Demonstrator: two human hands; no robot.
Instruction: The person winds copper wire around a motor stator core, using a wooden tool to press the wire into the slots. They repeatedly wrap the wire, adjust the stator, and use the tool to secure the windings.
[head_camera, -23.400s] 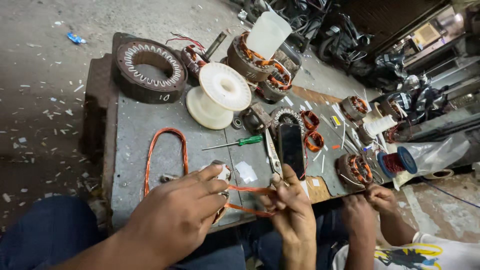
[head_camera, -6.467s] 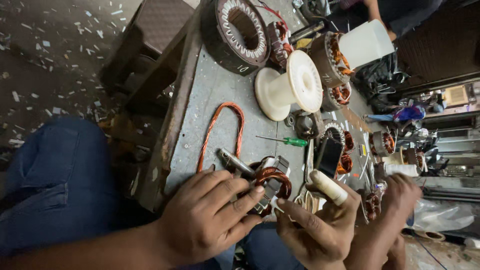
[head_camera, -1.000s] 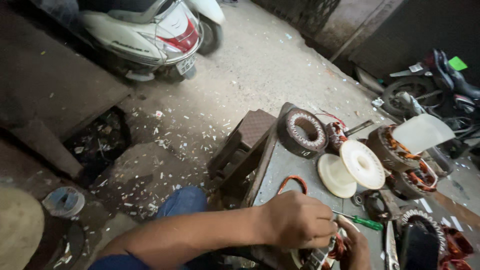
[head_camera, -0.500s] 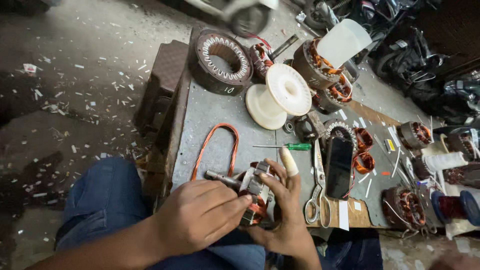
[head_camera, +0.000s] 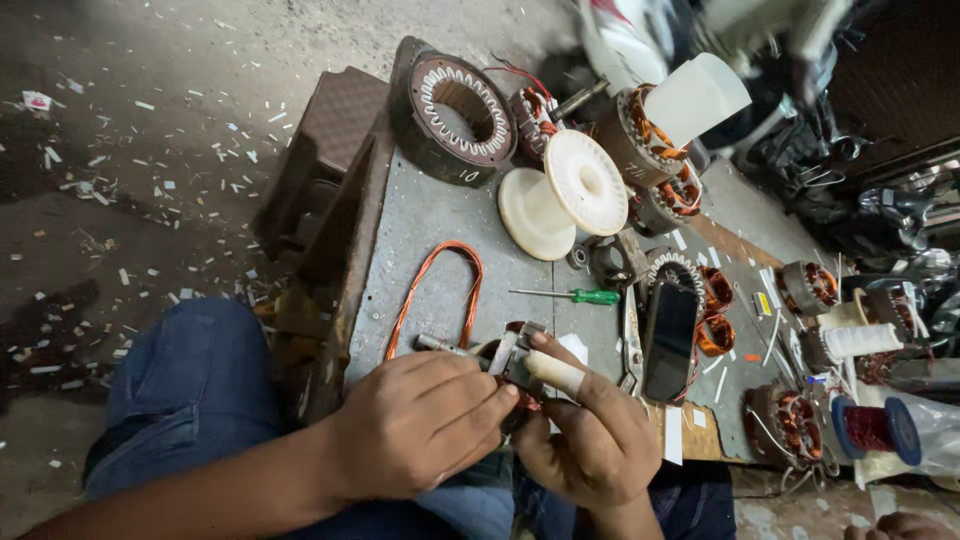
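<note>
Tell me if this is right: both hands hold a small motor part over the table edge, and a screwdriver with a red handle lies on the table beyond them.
Not quite. The head view shows the screwdriver has a green handle, not red. The rest holds: both hands, left and right, hold the small motor part over the table edge.

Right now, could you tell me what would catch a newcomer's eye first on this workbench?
At the near edge, the left hand and right hand together grip a small metal motor core wound with copper wire, the right index finger bandaged. Beside them a loose orange loop of copper wire lies on the grey metal tabletop. Further back stands a large white plastic spool.
</note>
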